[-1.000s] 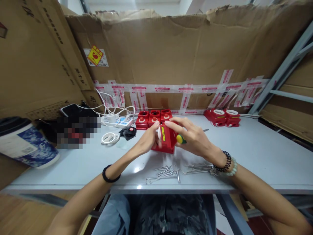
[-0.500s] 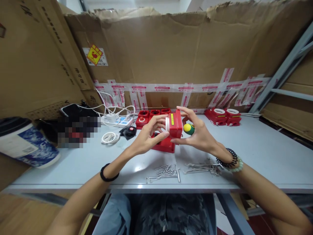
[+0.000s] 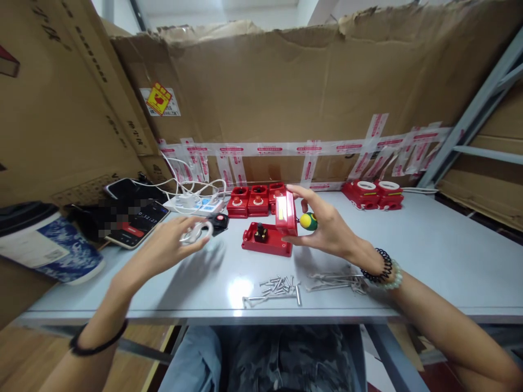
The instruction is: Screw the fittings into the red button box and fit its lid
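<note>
My left hand [image 3: 174,245] is over the left part of the table, its thumb and fingers closed round a white plastic ring [image 3: 209,228]. Other ring parts by the fingers are partly hidden. My right hand [image 3: 329,223] grips a red plastic housing [image 3: 288,215] by its edges, tilted above the table. Tucked in the same palm is a screwdriver [image 3: 308,221] with a yellow and green handle. Below the housing lies a red base [image 3: 267,245] with a black switch block [image 3: 260,233] on it.
Several screws [image 3: 278,284] and a T-shaped metal tool [image 3: 298,295] lie near the front edge. Red boxes [image 3: 258,201] and a power strip [image 3: 196,204] stand behind. A phone [image 3: 139,226] and paper cup [image 3: 49,245] are left; two ringed red units [image 3: 371,196] are back right.
My left hand has left the housing and moved left to the white rings. The housing stays in my right hand, slightly shifted left, and its white ring no longer shows.
</note>
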Demonstrator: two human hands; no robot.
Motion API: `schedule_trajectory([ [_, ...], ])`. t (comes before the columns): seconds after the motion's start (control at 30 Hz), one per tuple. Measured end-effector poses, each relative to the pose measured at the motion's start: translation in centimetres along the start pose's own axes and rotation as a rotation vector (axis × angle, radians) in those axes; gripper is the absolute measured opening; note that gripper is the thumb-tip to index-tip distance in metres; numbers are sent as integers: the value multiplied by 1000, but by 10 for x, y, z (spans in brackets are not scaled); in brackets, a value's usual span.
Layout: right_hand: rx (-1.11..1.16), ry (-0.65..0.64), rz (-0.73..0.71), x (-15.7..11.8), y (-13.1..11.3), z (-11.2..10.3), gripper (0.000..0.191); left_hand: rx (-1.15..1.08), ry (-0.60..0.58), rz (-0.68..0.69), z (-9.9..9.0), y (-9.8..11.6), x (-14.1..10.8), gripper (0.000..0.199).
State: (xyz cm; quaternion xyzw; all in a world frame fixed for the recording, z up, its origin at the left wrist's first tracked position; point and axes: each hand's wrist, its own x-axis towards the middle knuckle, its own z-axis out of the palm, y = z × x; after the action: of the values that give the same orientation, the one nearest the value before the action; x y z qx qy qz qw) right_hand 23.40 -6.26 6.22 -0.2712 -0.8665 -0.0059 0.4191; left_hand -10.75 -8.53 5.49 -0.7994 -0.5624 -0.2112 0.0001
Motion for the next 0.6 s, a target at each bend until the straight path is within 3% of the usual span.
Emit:
schedule_trajectory([
  [0.1,-12,-23,18,0,-2,1,79,81,-128,-111,-3,-33,-28,38],
  [0.2,-22,-37,34,-1,-3,0,79,81,-111,-147,3,-47,-37,35],
  [0.3,-16,-42,34,0,-2,0,80,141,-37,-113,9,-47,-33,32],
  [0.4,-1,-49,38,0,-1,1,83,233,19,-47,10,-34,-23,33],
  [0.5,29,-61,72,0,1,2,87,142,87,120,13,-6,-7,37],
  [0.6,101,-84,126,1,3,-1,92,-47,-34,289,22,26,18,50],
])
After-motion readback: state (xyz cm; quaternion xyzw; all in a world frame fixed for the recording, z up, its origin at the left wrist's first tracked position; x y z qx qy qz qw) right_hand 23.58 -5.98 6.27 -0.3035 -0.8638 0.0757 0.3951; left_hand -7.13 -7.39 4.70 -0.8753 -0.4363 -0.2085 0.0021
